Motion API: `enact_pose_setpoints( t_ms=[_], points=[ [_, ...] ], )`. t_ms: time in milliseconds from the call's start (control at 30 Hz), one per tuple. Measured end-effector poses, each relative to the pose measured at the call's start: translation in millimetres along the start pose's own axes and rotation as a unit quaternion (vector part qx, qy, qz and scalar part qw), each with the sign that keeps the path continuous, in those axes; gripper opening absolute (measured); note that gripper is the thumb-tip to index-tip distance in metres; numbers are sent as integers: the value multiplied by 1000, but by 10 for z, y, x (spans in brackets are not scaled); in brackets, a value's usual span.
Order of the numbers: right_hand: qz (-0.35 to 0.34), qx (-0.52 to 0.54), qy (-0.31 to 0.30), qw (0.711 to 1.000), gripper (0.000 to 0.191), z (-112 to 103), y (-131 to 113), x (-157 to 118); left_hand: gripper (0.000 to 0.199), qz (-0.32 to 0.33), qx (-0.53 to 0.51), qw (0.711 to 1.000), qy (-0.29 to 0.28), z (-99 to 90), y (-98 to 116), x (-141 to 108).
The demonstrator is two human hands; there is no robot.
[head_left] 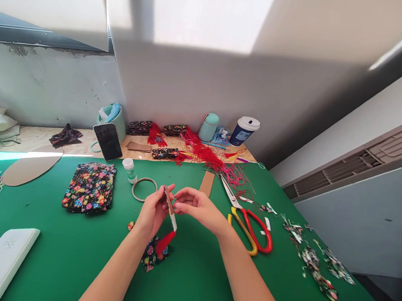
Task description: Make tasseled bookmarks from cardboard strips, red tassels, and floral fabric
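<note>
My left hand is closed on a narrow brown cardboard strip, held upright and seen nearly edge-on. The strip's lower end looks white, and a red tassel hangs from it. Close by on the right, my right hand has its fingers curled in toward the strip; whatever lies between its fingertips is too small to make out. Under the tassel, a piece of black floral fabric lies on the green table, partly covered by my left wrist.
Scissors with red and yellow handles lie right of my hands. A floral fabric stack, metal ring, white bottle and propped phone stand left. Red tassels and a cup sit behind; fabric scraps lie far right.
</note>
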State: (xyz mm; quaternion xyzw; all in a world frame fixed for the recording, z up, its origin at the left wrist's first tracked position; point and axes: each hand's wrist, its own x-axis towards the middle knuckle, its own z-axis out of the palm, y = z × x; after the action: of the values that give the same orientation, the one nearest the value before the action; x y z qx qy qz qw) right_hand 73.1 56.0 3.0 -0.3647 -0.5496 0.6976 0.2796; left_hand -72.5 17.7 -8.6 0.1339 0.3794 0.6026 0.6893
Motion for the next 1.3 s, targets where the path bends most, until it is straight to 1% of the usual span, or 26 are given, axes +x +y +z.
enact_pose_setpoints(
  t_ms=[67,133,267,333,433,500,633,733,800,900,967,1033,1100,1167,1300],
  points=[
    [13,40,16,999,31,40,115,19,37,-13,19,1000,9,-6,2,1],
    [24,57,30,998,34,62,212,13,34,-9,45,999,18,-5,-7,11],
    [39,56,38,997,31,76,320,0,40,3,65,997,41,-8,-50,52],
    [28,57,51,997,30,69,332,5,43,12,66,997,45,-22,-73,74],
    [7,67,83,994,30,37,318,19,37,41,50,997,38,-56,-96,96],
    [-6,71,110,991,30,6,303,29,33,42,52,997,34,-77,-106,104],
    [-31,80,157,984,33,-54,284,51,30,24,104,994,35,-80,-122,109],
    [-47,84,195,976,34,-100,283,63,35,4,149,987,52,-47,-155,97],
    [-53,83,213,972,36,-135,299,76,39,3,200,979,42,-25,-195,79],
    [-53,75,222,971,41,-181,367,119,42,34,303,952,25,-15,-263,40],
    [-50,62,222,972,44,-198,439,161,45,63,373,925,41,-25,-292,15],
    [-45,48,221,973,43,-206,516,204,42,90,441,891,58,-43,-303,-6],
    [-40,35,224,973,40,-210,578,236,32,101,496,861,54,-62,-306,-26],
    [-37,15,233,972,35,-220,615,252,23,98,532,840,41,-76,-314,-48],
    [-29,-51,241,969,22,-242,631,246,20,106,580,806,49,-76,-359,-88]
  ],
)
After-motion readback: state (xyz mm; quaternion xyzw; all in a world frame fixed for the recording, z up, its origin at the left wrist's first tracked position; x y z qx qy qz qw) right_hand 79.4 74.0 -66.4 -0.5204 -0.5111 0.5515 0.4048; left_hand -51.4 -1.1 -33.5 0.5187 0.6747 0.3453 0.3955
